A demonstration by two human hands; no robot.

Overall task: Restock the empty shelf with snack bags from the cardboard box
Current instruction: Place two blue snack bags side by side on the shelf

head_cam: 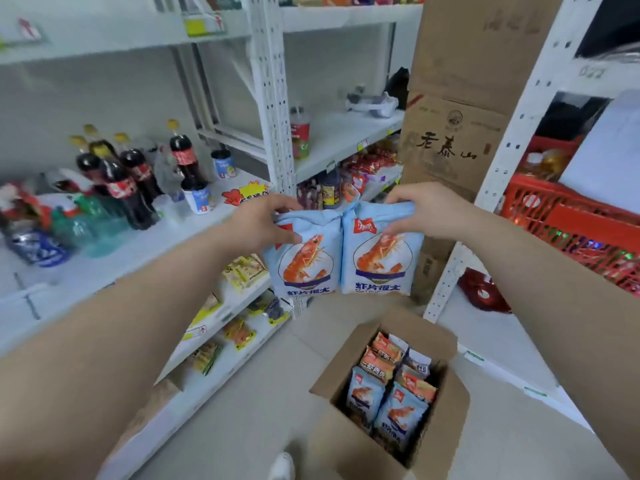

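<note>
Two pale blue shrimp-chip bags up in the air, side by side and touching! The left hand [268, 221] pinches the top of the left bag [304, 258]; the right hand [424, 211] grips the top of the right bag [379, 258]. Both hang below the fingers, above the open cardboard box [349, 441] on the floor, more bags inside, white shelf [346, 133] beyond.

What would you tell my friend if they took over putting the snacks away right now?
Left hand grips the top of the left blue bag; right hand grips the top of the right blue bag.
Both bags hang in the air, on no shelf yet.
The cardboard box stands open on the floor below, with more blue and orange bags inside.
Left to do: probably set these two on the white shelf ahead, then fetch the rest.
</note>
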